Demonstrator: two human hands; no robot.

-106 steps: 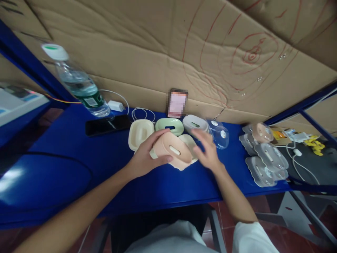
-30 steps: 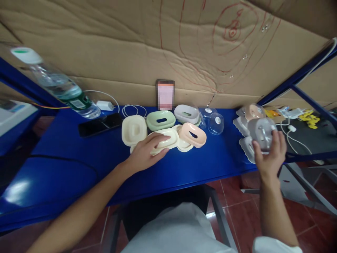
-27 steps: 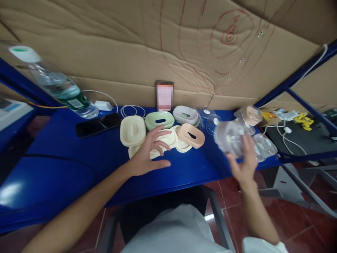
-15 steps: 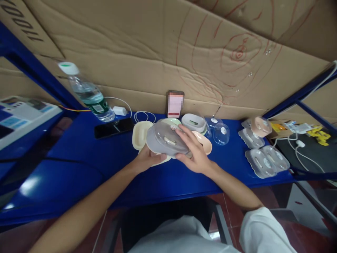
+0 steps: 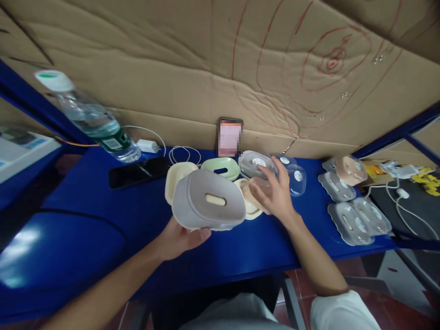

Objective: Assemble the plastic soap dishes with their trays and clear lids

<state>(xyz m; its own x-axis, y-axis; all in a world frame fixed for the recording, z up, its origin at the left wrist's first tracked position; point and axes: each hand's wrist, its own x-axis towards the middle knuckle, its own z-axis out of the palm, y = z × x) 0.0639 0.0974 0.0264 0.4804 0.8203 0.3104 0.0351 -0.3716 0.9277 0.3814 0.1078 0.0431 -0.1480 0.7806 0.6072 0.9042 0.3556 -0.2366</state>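
While your left hand clamped the grey dish: tilted above the worktop, it wanted steady thumb pressure.
Right hand: your fingers were spread by the clear lid; grip, I could not tell.

Gripping a grey dish in the left hand, with the right hand spread near a clear lid and peach dish. Also got a green dish behind, plus a water bottle.

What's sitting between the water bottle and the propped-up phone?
A white charger plug by the bottle, then a loop of white cable nearer the phone; the head view shows both.
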